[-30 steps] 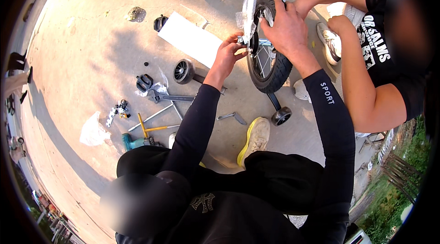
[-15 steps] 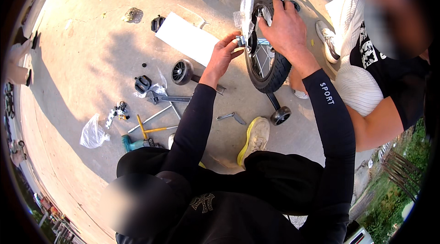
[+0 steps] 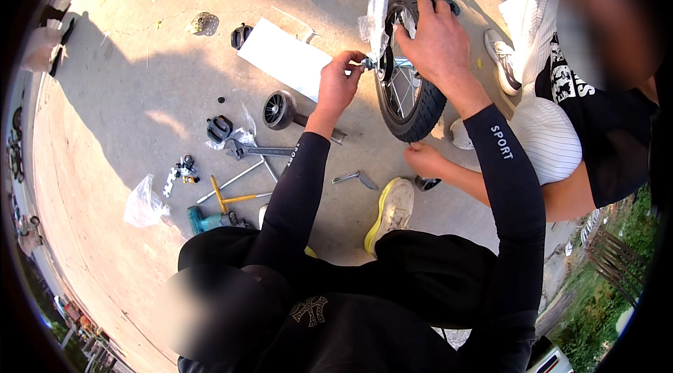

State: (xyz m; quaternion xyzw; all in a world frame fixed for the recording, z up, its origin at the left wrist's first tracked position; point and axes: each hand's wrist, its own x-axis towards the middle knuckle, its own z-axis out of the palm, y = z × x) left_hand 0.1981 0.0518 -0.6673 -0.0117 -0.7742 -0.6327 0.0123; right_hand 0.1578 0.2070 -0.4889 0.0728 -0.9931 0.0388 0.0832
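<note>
- Pinches with the left hand [image 3: 341, 82], thumb and fingertips nearly together, on a small silver-blue metal fitting [image 3: 367, 63] just right of those fingertips, beside the hub of a black-tyred, silver-spoked bicycle wheel [image 3: 419, 120]; cannot tell the fitting's exact shape.
- Spreads the right hand [image 3: 447, 43] widely over the tyre, above and right of the left hand, thumb apart from the fingers; rests on rubber, apparently without a full grasp.
- Could drop the fitting onto the grey concrete ground [image 3: 364, 143] below the left hand, because of so slight a fingertip hold.
- Could jam the fitting at a slant, because of a poor line of sight past the left fingers.
- Could roll the wheel under the right palm through uneven pressure, nipping the right thumb near the spokes.
- Could lose steadiness through an outside nudge from a co-worker's bare hand [image 3: 425, 161], just under the tyre and well below the right hand.
- Could lose sight of a fallen part near the loose black plastic training wheel [image 3: 279, 110], left of the left hand.
</note>
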